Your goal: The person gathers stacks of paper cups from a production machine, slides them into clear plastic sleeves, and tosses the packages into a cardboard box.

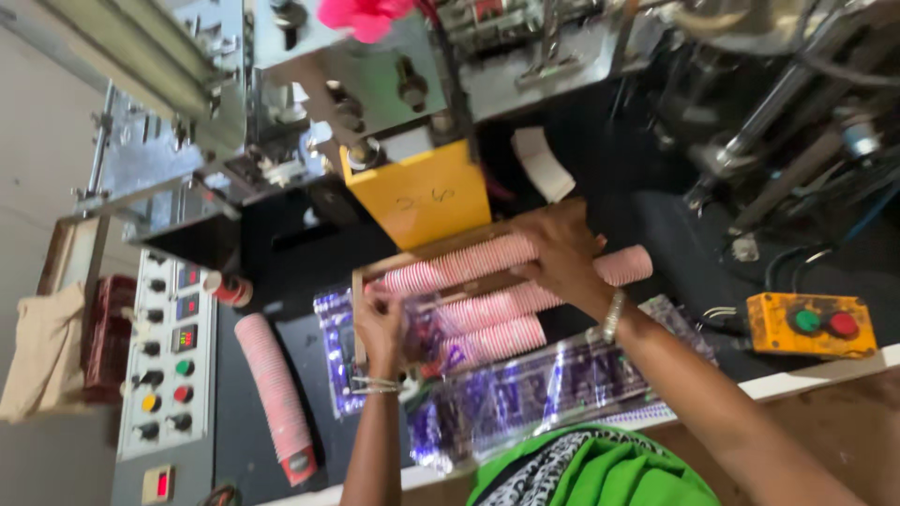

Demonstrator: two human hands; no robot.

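Several long stacks of nested red-and-white paper cups [487, 300] lie side by side in a shallow wooden tray [359, 281] under a machine. My right hand [561, 251] rests on the top stacks near their right ends, fingers curled over them. My left hand [382, 328], with bangles at the wrist, grips the left ends of the lower stacks. Beneath the stacks lies a shiny clear plastic sleeve with purple print [553, 384].
A yellow box [422, 192] hangs on the machine above the tray. Another cup stack [274, 384] lies by a grey control panel [164, 365] with knobs and lights. At right sits an orange switch box [811, 325] with green and red buttons.
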